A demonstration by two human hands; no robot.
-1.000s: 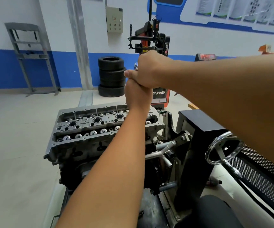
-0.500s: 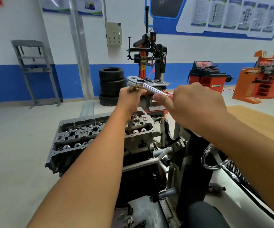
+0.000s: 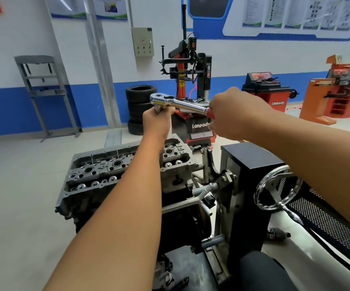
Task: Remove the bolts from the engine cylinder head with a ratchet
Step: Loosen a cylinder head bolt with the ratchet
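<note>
left hand [image 3: 156, 122]: curled round the extension just under the ratchet [image 3: 178, 103] head, steadying it
right hand [image 3: 232, 114]: gripped the red handle end
cylinder head [image 3: 98, 171]: directly below the left hand; socket and bolt hidden by the forearm
risk: likely socket cam-off if the extension tilted under pull
room: open floor left of the left hand; stand handwheel [image 3: 278, 191] below the right forearm

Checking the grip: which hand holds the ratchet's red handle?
The right hand, gripping the ratchet at its red end; the left hand holds the shaft under the head.
</note>
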